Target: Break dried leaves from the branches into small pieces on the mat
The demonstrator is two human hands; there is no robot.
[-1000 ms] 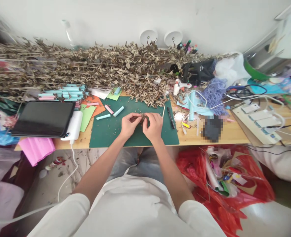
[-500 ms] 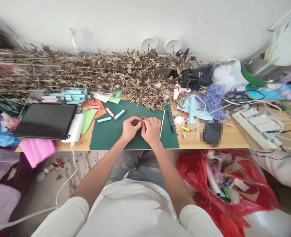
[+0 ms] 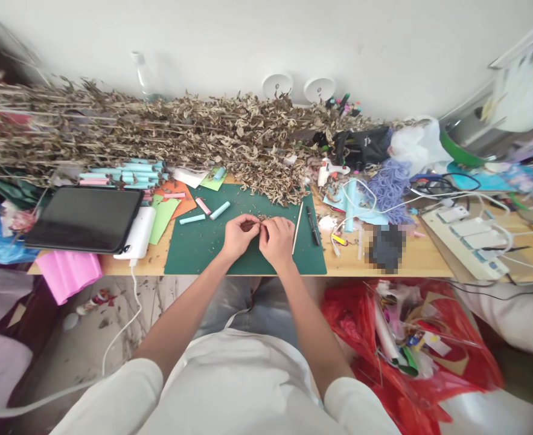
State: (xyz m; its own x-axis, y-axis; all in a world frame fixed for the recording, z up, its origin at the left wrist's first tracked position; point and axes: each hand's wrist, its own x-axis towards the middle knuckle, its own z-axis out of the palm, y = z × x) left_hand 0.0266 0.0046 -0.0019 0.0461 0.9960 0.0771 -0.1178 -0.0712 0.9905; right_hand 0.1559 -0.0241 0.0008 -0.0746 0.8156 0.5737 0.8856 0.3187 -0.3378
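Note:
My left hand (image 3: 240,237) and my right hand (image 3: 277,240) meet over the green cutting mat (image 3: 194,251), with thumbs and fingertips pinched together. Between them is a small bit of brown dried leaves (image 3: 248,226), mostly covered by the fingers. Just beyond the hands lies a heap of dried leaves (image 3: 273,181) at the mat's far edge. Left of my left hand are a pink paper roll (image 3: 203,206) and two blue ones, one of them a blue paper roll (image 3: 220,211). A thin pale stick (image 3: 297,226) and a black pen (image 3: 312,226) lie beside my right hand.
Dried leafy stems (image 3: 157,130) span the back. At left are a tablet (image 3: 87,219), a white power bank (image 3: 139,232) and stacked paper rolls (image 3: 142,175). Rightward lie a glue gun (image 3: 332,171), purple yarn (image 3: 390,187) and a power strip (image 3: 468,238). A red bag (image 3: 352,356) stands below.
The view has shifted slightly. Both hands stay together in nearly the same place, with only slight finger movement.

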